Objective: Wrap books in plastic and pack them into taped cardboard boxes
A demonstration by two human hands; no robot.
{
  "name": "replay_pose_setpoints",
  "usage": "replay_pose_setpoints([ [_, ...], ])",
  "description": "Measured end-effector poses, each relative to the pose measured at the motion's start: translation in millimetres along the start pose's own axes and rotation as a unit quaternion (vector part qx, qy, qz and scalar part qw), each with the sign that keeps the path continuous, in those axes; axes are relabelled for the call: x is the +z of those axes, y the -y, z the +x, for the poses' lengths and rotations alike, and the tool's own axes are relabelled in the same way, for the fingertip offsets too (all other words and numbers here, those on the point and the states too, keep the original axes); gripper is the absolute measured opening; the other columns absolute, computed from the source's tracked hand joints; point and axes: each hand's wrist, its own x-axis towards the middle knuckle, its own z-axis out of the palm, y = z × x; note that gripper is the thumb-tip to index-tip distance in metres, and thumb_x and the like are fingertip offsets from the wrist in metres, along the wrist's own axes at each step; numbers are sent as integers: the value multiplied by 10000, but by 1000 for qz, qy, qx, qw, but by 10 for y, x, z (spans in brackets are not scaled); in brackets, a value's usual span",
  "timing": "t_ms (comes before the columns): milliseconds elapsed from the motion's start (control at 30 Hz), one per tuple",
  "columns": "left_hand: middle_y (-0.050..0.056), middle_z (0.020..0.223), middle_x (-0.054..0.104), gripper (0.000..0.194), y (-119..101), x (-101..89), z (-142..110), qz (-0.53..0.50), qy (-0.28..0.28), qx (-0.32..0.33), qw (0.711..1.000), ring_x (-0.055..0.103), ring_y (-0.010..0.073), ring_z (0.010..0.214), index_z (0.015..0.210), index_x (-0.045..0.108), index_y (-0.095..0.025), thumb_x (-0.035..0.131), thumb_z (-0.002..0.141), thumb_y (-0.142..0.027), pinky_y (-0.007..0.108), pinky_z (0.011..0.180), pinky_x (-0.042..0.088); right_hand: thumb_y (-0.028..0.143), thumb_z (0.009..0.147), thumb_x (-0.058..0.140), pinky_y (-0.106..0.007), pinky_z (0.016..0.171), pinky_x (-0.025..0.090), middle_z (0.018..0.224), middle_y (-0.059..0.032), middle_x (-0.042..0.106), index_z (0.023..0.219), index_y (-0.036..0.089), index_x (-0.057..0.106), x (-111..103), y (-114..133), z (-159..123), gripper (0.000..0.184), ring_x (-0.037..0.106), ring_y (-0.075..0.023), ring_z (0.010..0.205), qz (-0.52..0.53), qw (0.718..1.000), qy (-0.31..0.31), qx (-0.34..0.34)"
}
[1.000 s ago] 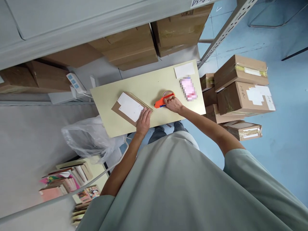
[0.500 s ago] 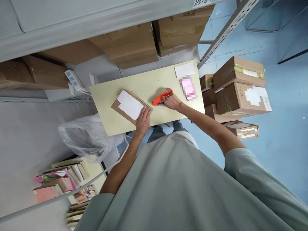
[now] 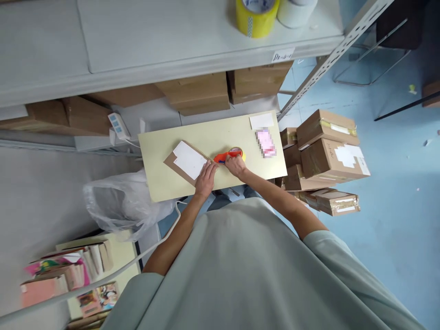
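Note:
On the pale yellow table a flat cardboard box (image 3: 179,166) lies at a slant, with a white label (image 3: 189,159) on its top. My left hand (image 3: 205,179) rests on the box's near right corner, fingers stretched out over it. In my right hand (image 3: 235,166) is the grip of an orange tape dispenser (image 3: 220,157), its roll of tape (image 3: 243,154) showing behind the fingers. The dispenser's front end is right at the box's right corner; whether tape is stuck there I cannot make out.
A pink blurred phone-like item (image 3: 266,142) and a white paper (image 3: 261,121) lie at the table's (image 3: 154,190) right. Stacked cartons (image 3: 318,158) stand beyond it. A shelf (image 3: 137,80) overhangs the far side, with a yellow tape roll (image 3: 256,20). A clear plastic bag (image 3: 113,201) hangs left.
My right hand has brought the tape dispenser left, up to the box's corner. My left hand stays on the box. The camera view has tilted up, showing more of the shelf.

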Motion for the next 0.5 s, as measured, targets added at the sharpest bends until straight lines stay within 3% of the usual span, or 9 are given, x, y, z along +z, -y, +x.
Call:
replay_pose_setpoints([
  [233, 203, 1685, 562, 614, 107, 46, 84, 23, -15, -2, 1000, 252, 287, 1732, 1646, 502, -76, 318, 1061, -38, 593, 1414, 315, 18, 1069, 366, -528, 969, 589, 1372, -386, 704, 1401, -55, 684, -108, 333, 76, 465, 755, -382, 1181, -42, 999, -4, 16],
  [500, 188, 1671, 580, 750, 168, 48, 184, 35, -28, -30, 999, 293, 255, 1721, 1676, 478, -99, 297, 961, 37, 576, 1407, 332, 9, 1036, 439, -495, 875, 578, 1278, -363, 750, 1313, -21, 750, -350, 516, 101, 418, 772, -369, 1122, -79, 996, -9, 35],
])
